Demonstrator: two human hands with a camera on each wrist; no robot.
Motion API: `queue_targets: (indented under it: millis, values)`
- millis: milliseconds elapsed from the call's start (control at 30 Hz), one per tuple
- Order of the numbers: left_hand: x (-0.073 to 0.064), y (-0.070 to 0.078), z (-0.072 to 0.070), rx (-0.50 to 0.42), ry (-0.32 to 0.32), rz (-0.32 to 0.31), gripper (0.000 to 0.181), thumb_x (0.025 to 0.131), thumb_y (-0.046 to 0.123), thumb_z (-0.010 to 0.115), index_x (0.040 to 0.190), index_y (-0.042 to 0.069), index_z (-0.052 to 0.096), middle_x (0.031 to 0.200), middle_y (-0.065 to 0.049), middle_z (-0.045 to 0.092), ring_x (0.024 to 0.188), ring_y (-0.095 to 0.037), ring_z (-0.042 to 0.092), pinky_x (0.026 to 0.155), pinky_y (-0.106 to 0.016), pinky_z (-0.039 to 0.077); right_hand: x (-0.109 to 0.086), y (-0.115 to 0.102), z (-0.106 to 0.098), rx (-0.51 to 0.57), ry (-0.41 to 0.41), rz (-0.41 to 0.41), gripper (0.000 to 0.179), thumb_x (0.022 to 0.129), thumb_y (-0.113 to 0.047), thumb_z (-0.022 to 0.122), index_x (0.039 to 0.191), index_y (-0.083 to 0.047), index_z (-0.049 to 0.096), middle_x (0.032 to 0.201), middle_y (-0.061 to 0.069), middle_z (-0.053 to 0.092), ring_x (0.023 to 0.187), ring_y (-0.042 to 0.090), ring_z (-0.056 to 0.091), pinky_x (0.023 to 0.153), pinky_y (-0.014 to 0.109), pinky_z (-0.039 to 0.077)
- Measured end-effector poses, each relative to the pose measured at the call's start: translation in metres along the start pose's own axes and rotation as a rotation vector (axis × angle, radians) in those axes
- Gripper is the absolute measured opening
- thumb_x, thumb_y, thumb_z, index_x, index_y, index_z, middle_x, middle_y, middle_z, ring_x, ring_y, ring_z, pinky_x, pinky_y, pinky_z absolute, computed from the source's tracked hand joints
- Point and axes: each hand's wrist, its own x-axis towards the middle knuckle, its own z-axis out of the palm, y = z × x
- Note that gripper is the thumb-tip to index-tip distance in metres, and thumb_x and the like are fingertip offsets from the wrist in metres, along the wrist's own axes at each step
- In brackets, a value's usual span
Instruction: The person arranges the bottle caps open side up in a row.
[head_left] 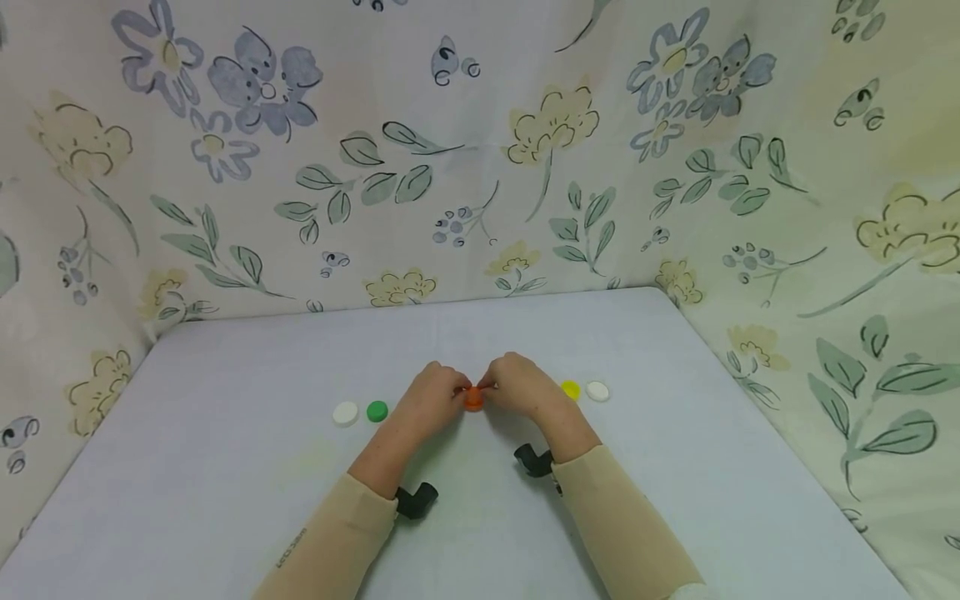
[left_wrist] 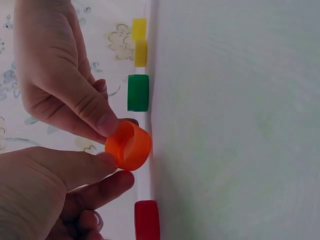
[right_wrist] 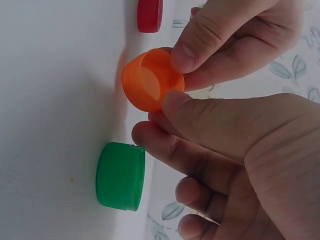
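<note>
While both hands work at the orange cap [head_left: 473, 398], I see a white cap [head_left: 345, 414] farthest to its left, then a green cap [head_left: 377, 411], and a red cap [left_wrist: 147, 220] nearest on that side. The left hand [head_left: 429, 398] pinches the orange cap's left side, thumb at the rim; the right hand [head_left: 519, 387] pinches its right side likewise, hollow facing up between them. Whether it touches the table [head_left: 247, 483], I cannot tell. Right of it stand a second green cap [right_wrist: 121, 176], then a yellow cap [head_left: 571, 389] and, farthest, a pale cap [head_left: 597, 391]. To my mind, uneven thumb pressure could tip it or pop it loose, and a stray finger could knock its neighbours askew.
</note>
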Motion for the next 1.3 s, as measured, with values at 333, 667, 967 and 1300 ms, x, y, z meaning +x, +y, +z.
queue_targets:
  millis: [333, 667, 967, 1300]
  values:
    - [0.0004, 0.0005, 0.0044, -0.023, 0.056, -0.027, 0.008, 0.085, 0.007, 0.064, 0.086, 0.009, 0.072, 0.079, 0.002, 0.065, 0.075, -0.017, 0.049, 0.069, -0.029, 0.043, 0.0015, 0.0014, 0.0009, -0.030, 0.038, -0.024, 0.013, 0.087, -0.013, 0.065, 0.081, -0.014, 0.077, 0.070, -0.009, 0.065, 0.070, 0.012, 0.054, 0.068, 0.027, 0.045]
    - [-0.0020, 0.0023, 0.0059, -0.025, 0.045, -0.047, 0.014, 0.084, 0.004, 0.061, 0.088, 0.012, 0.071, 0.079, 0.006, 0.062, 0.075, -0.016, 0.047, 0.069, -0.028, 0.041, 0.0053, 0.0016, 0.0048, -0.117, 0.066, -0.013, 0.018, 0.087, -0.014, 0.062, 0.078, -0.017, 0.077, 0.067, -0.012, 0.061, 0.069, 0.012, 0.052, 0.069, 0.027, 0.043]
    - [-0.0014, 0.0032, 0.0065, -0.020, 0.013, -0.076, 0.016, 0.085, 0.004, 0.058, 0.080, 0.013, 0.071, 0.071, 0.009, 0.057, 0.072, -0.015, 0.044, 0.067, -0.027, 0.039, 0.0056, 0.0007, 0.0051, -0.136, 0.069, 0.000, 0.015, 0.087, -0.015, 0.063, 0.081, -0.017, 0.077, 0.071, -0.010, 0.064, 0.070, 0.012, 0.053, 0.070, 0.027, 0.044]
    - [-0.0008, 0.0045, 0.0064, 0.026, 0.038, -0.039, 0.013, 0.086, 0.006, 0.060, 0.078, 0.010, 0.070, 0.069, 0.005, 0.055, 0.069, -0.016, 0.044, 0.064, -0.027, 0.040, 0.0060, -0.0006, 0.0055, -0.155, 0.084, -0.006, 0.018, 0.086, -0.012, 0.060, 0.085, -0.017, 0.077, 0.072, -0.010, 0.063, 0.071, 0.013, 0.053, 0.070, 0.028, 0.043]
